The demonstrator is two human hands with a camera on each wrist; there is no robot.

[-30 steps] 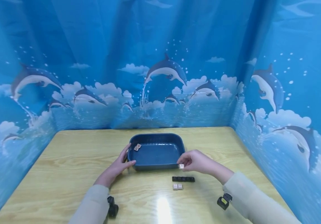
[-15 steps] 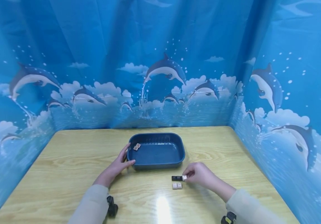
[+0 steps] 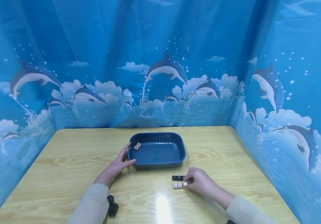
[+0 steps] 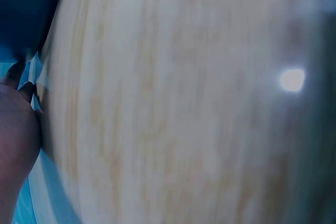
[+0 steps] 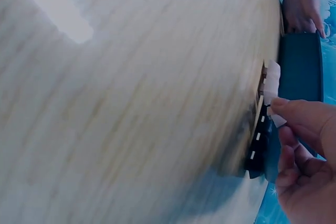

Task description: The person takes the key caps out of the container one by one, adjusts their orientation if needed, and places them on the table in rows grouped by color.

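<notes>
My right hand (image 3: 200, 181) pinches a small white keycap (image 3: 185, 184) between thumb and fingertips, low over the table. Just left of it, two more white keycaps (image 3: 177, 185) sit side by side. Behind them runs a row of black keycaps (image 3: 177, 178), its right end hidden by my fingers. In the right wrist view the pinched keycap (image 5: 277, 119) lines up with the other white ones. With fingers spread, my left hand (image 3: 118, 165) rests against the left end of a dark blue rectangular dish (image 3: 158, 166), thumb at its front rim.
Inside the dish, toward its left wall, lie two light keycaps (image 3: 137, 146). The wooden table (image 3: 79, 155) ends at the back and sides against a blue dolphin-print curtain (image 3: 160, 102). A bright reflection shows on the table's near part.
My right hand has carried the white keycap from the dish's front right corner, down past the black row, to beside the white pair. The left hand and dish hold still.
</notes>
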